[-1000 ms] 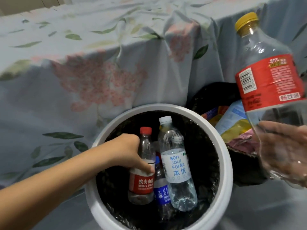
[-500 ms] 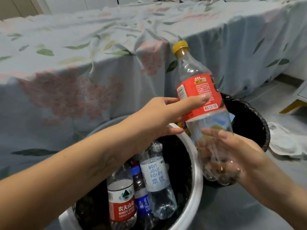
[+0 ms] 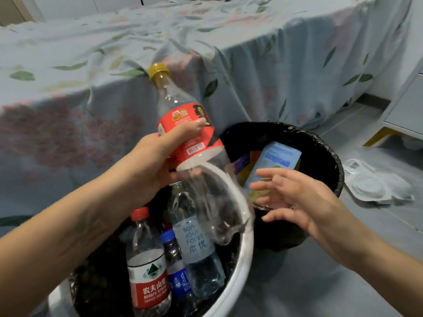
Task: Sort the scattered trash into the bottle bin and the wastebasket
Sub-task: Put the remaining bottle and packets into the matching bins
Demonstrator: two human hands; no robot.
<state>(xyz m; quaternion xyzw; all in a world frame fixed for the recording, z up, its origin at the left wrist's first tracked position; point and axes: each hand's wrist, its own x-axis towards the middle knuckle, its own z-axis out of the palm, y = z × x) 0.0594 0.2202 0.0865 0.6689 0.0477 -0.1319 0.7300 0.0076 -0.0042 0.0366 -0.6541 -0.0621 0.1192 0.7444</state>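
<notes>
The white bottle bin (image 3: 246,252) is crowded — 3 upright bottles (image 3: 148,268) fill its middle, leaving open room only along the dark liner toward 3 o'clock and 9 o'clock. The big bottle (image 3: 183,133) and the left hand (image 3: 155,161) gripping it hang over the rim at 12 o'clock, blocking entry there. The right hand (image 3: 295,197), fingers spread, sits between the bin and the black wastebasket (image 3: 329,156). The wastebasket's mouth is partly filled by wrappers (image 3: 279,159) — its far side stays open.

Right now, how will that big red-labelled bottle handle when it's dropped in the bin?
The big bottle looks empty, so probably light. Its thin clear wall likely dents. Taller than the white bin, it will probably lean on the bottles inside.
</notes>
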